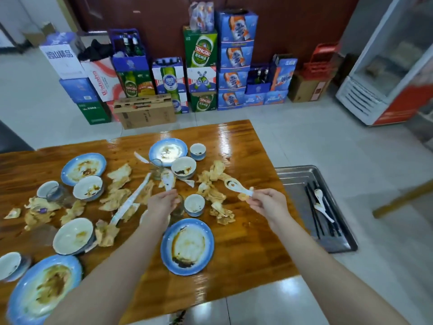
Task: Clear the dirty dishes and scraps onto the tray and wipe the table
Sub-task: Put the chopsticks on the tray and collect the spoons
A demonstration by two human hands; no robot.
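My left hand (pixel 161 202) pinches the handle of a white soup spoon (pixel 167 180) held above the wooden table (pixel 253 249). My right hand (pixel 269 202) pinches the handle of a second white spoon (pixel 235 186) with its bowl pointing left. Blue-rimmed dirty plates (pixel 187 246), white bowls (pixel 184 167) and small cups (pixel 194 204) lie spread over the table among several crumpled, stained napkins (pixel 117 195). To the right of the table sits a metal tray (pixel 302 181) holding black chopsticks (pixel 314 212) and two white spoons (pixel 321 202).
Stacked beer crates and cartons (pixel 201 66) line the far wall. A display fridge (pixel 393 73) stands at the right. A wooden bench edge (pixel 403 198) crosses beside the tray. A glass (pixel 157 168) stands near the far plate (pixel 168 151).
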